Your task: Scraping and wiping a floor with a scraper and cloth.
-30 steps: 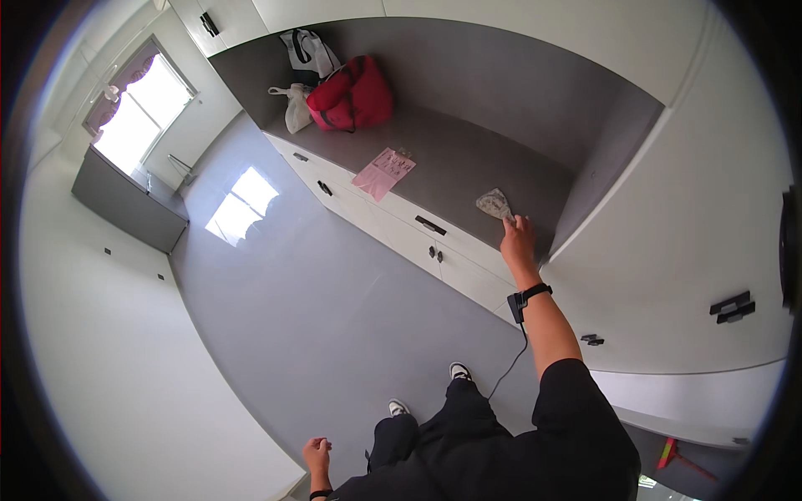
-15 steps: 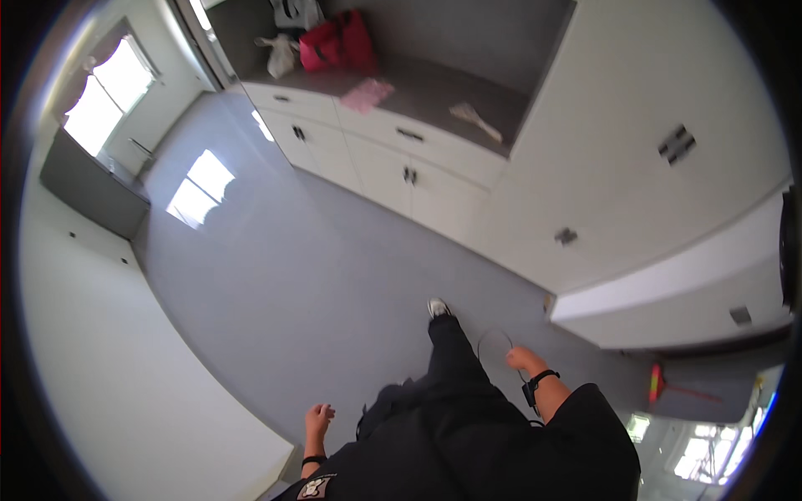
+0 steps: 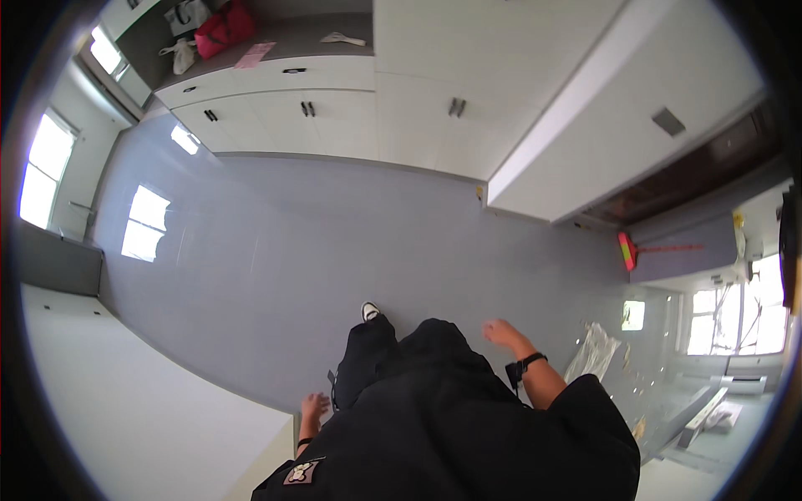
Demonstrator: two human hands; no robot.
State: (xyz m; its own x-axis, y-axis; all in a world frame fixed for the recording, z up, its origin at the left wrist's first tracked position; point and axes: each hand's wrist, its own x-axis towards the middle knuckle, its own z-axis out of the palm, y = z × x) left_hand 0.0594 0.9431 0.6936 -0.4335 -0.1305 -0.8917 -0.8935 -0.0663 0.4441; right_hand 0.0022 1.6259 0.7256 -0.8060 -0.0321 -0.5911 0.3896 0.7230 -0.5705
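Observation:
My left hand hangs low beside my left leg, its fingers slightly spread and nothing seen in them. It is nearest to the edge of a white cabinet surface at the left. Farther forward on the other side, my right hand is held over the grey floor with its fingers loosely curled; it is a little blurred, and no object shows in it. A black wristband device sits on that wrist. My black trousers and one pale shoe show between the hands.
White cupboards line the far side, with a red bag and a pink sheet on their niche shelf. A red broom rests at the right. Crumpled clear plastic lies on the glossy floor near my right arm.
The view has swung rightward, bringing the broom and plastic further in. My shoe now shows left of centre. A thin wire loop beside my right hand is no longer visible.

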